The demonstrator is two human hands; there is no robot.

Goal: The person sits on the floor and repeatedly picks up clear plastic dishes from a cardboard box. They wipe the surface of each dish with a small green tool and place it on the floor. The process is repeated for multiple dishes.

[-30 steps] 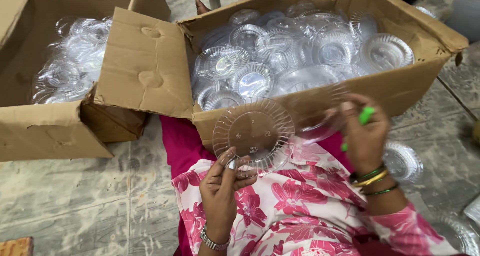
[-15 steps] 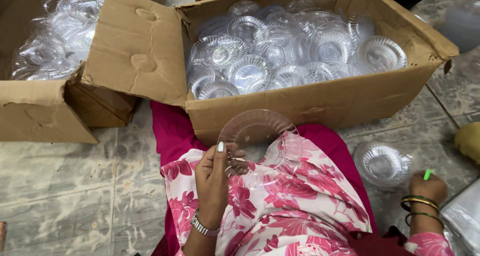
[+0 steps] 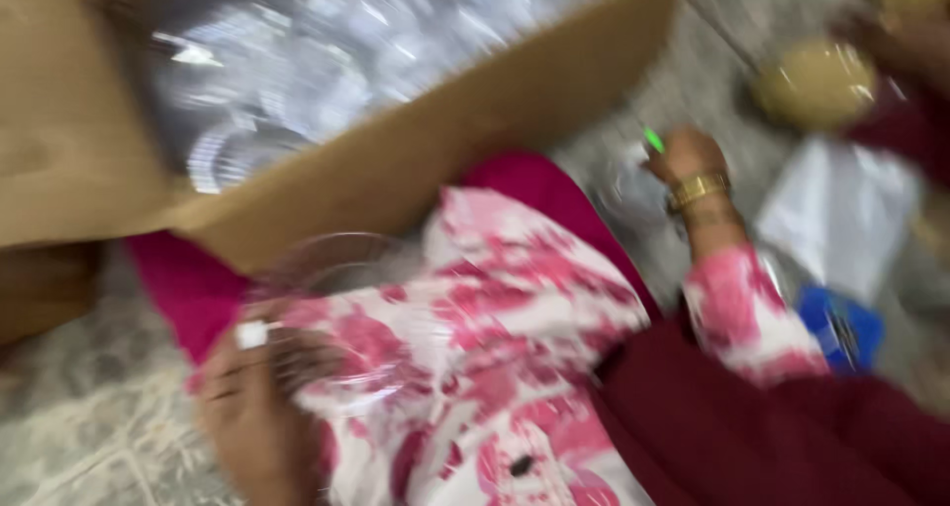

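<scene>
The picture is heavily blurred. My left hand (image 3: 259,407) holds a clear round plastic lid (image 3: 341,308) over my lap, which is covered in pink and white flowered cloth. My right hand (image 3: 688,155) is stretched out to the right over the floor, gripping a small green object (image 3: 653,138), with gold bangles on the wrist. It sits close to a clear plastic piece (image 3: 623,194) on the floor. A big cardboard box (image 3: 475,130) full of clear plastic lids (image 3: 327,61) stands in front of my knees.
A white sheet or bag (image 3: 841,214) and a blue object (image 3: 841,328) lie on the floor at the right. A round tan thing (image 3: 816,83) sits further back right. A second brown box edge (image 3: 45,288) shows at the left.
The view has swung to the right and blurred. My right hand, green object in it, has gone out to the right over the floor. My left hand keeps the clear lid on my lap.
</scene>
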